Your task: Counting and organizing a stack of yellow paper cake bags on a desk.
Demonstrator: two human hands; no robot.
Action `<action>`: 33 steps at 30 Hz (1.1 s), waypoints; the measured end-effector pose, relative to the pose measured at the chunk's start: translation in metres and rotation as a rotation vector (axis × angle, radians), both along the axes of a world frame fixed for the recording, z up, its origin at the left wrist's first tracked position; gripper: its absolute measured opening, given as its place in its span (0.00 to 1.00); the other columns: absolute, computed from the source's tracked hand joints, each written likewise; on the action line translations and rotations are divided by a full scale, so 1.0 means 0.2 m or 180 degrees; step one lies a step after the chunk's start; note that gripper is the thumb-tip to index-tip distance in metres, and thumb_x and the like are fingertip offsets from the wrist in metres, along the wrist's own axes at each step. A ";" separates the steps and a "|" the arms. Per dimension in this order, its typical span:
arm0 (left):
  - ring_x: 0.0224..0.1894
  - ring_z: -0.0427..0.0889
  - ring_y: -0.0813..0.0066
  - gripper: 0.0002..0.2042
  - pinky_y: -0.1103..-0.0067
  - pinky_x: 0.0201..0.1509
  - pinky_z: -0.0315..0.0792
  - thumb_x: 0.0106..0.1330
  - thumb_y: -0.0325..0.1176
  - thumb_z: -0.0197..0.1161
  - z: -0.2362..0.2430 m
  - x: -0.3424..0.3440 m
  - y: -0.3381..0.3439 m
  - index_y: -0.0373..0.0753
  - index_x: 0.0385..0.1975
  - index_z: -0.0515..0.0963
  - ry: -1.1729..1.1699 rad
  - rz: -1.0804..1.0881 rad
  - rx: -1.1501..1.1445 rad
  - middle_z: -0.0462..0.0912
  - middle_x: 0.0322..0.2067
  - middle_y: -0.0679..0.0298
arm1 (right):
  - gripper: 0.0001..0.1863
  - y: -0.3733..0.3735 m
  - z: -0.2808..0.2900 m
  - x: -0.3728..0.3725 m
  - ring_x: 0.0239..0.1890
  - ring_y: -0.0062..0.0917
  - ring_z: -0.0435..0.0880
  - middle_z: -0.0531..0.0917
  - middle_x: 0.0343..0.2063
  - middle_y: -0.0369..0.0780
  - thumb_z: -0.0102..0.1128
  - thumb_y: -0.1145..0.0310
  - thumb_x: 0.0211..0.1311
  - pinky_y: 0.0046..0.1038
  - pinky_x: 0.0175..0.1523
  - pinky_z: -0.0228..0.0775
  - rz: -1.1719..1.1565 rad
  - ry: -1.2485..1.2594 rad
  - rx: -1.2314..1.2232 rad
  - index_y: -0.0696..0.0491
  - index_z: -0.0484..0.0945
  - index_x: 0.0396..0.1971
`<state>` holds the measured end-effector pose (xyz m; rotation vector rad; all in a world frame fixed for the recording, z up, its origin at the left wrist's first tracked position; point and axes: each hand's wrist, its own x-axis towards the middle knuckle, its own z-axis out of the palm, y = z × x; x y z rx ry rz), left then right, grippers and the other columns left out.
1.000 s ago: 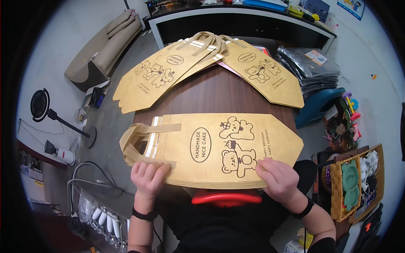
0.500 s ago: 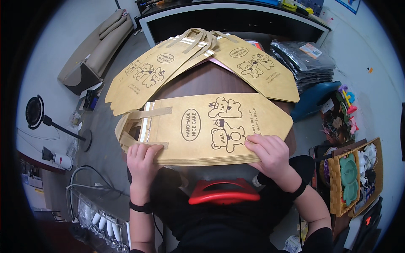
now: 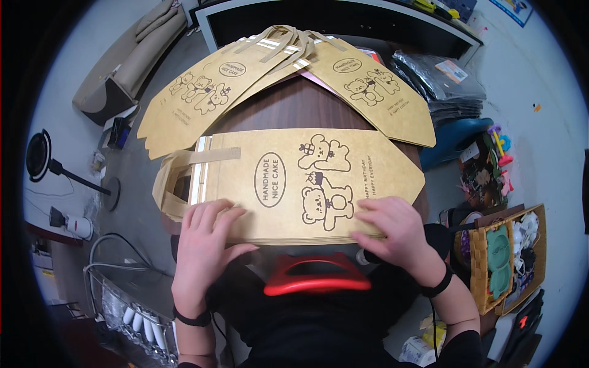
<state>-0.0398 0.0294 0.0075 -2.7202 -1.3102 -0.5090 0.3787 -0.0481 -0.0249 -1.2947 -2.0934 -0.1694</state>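
Note:
A stack of flat brown kraft paper bags (image 3: 285, 178) lies on its side in front of me, its top bag printed with dark bear drawings. The folded handles (image 3: 172, 178) stick out at its left end. My left hand (image 3: 205, 245) is at the near left corner, fingertips over the top bag, thumb spread away. At the near right edge my right hand (image 3: 396, 236) has its fingers apart over the bag, slightly blurred. Neither hand grips the stack. Farther off, two more bag piles, a left one (image 3: 190, 92) and a right one (image 3: 368, 92), overlap near their handles.
Everything rests on a dark brown round-edged table (image 3: 282, 113). A red plastic handle-like piece (image 3: 316, 285) sits between my body and the table. Black plastic packs (image 3: 442, 92) are stacked at the back right. A wicker basket (image 3: 491, 270) stands at right; a black lamp stand (image 3: 80, 178) is at left.
Both hands have loosened from the stack's near edge and their fingers have spread. The stack lies flatter, its near side no longer raised. The whole view has shifted slightly.

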 end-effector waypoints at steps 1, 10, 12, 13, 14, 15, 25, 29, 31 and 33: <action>0.72 0.87 0.48 0.35 0.52 0.81 0.79 0.63 0.55 0.91 0.01 0.06 0.00 0.48 0.69 0.90 -0.0226 -0.0169 -0.0020 0.89 0.65 0.57 | 0.21 0.02 0.04 0.03 0.58 0.43 0.99 0.99 0.56 0.43 0.92 0.54 0.73 0.44 0.64 0.91 -0.0062 0.0031 -0.0118 0.52 0.96 0.54; 0.81 0.82 0.50 0.38 0.53 0.91 0.72 0.71 0.54 0.87 -0.21 0.26 0.06 0.55 0.81 0.86 -0.0473 -0.1015 -0.0689 0.84 0.79 0.59 | 0.16 0.60 0.33 0.41 0.63 0.49 0.97 0.97 0.58 0.48 0.81 0.61 0.81 0.45 0.69 0.90 -0.0663 -0.0463 -0.0534 0.54 0.93 0.59; 0.81 0.82 0.51 0.39 0.53 0.90 0.73 0.70 0.54 0.87 -0.18 0.27 0.05 0.55 0.82 0.86 -0.0579 -0.1028 -0.0718 0.84 0.79 0.59 | 0.21 0.73 0.35 0.49 0.68 0.49 0.95 0.96 0.63 0.47 0.80 0.57 0.84 0.45 0.74 0.88 -0.0929 -0.0856 -0.0781 0.54 0.92 0.65; 0.81 0.82 0.52 0.39 0.53 0.90 0.73 0.69 0.54 0.88 -0.17 0.28 0.05 0.55 0.82 0.86 -0.0624 -0.1081 -0.0761 0.85 0.79 0.60 | 0.21 0.77 0.31 0.57 0.68 0.49 0.95 0.96 0.63 0.47 0.80 0.57 0.84 0.45 0.74 0.88 -0.0907 -0.0923 -0.0774 0.54 0.92 0.65; 0.81 0.82 0.52 0.39 0.53 0.90 0.73 0.69 0.54 0.88 -0.17 0.28 0.04 0.55 0.82 0.86 -0.0679 -0.1032 -0.0740 0.85 0.79 0.60 | 0.23 0.82 0.28 0.65 0.70 0.49 0.94 0.96 0.65 0.48 0.79 0.55 0.84 0.45 0.76 0.87 -0.0791 -0.0745 -0.0896 0.54 0.91 0.67; 0.81 0.83 0.53 0.40 0.53 0.90 0.73 0.68 0.54 0.88 -0.18 0.29 0.04 0.56 0.82 0.86 -0.0635 -0.1081 -0.0759 0.85 0.79 0.61 | 0.26 0.87 0.28 0.69 0.72 0.49 0.93 0.95 0.67 0.48 0.79 0.53 0.85 0.46 0.78 0.86 -0.0667 -0.0551 -0.1031 0.55 0.90 0.69; 0.80 0.84 0.60 0.42 0.57 0.88 0.76 0.65 0.51 0.90 -0.21 0.34 -0.04 0.58 0.83 0.85 -0.0598 -0.1004 -0.0570 0.86 0.78 0.65 | 0.56 0.95 0.35 0.81 0.78 0.60 0.91 0.91 0.74 0.65 0.83 0.39 0.79 0.49 0.83 0.84 -0.1216 -0.1499 -0.2161 0.69 0.75 0.88; 0.79 0.85 0.61 0.43 0.58 0.88 0.77 0.64 0.50 0.90 -0.20 0.35 -0.04 0.58 0.83 0.85 -0.0767 -0.1038 -0.0642 0.86 0.77 0.66 | 0.53 1.01 0.22 0.84 0.74 0.61 0.93 0.92 0.71 0.65 0.82 0.40 0.79 0.50 0.79 0.87 -0.1245 -0.1579 -0.2038 0.68 0.78 0.85; 0.79 0.85 0.61 0.43 0.59 0.88 0.77 0.64 0.49 0.90 -0.19 0.35 -0.06 0.58 0.83 0.85 -0.0759 -0.1011 -0.0631 0.86 0.77 0.66 | 0.48 1.02 0.27 0.78 0.70 0.62 0.95 0.95 0.67 0.64 0.82 0.43 0.80 0.51 0.76 0.89 -0.1301 -0.1681 -0.2211 0.64 0.81 0.84; 0.79 0.86 0.61 0.43 0.59 0.88 0.77 0.64 0.49 0.90 -0.21 0.35 -0.05 0.58 0.83 0.85 -0.0839 -0.1045 -0.0562 0.86 0.77 0.66 | 0.35 1.05 0.33 0.77 0.60 0.60 0.99 0.98 0.54 0.61 0.78 0.45 0.81 0.52 0.68 0.92 -0.1555 -0.1665 -0.2432 0.59 0.91 0.72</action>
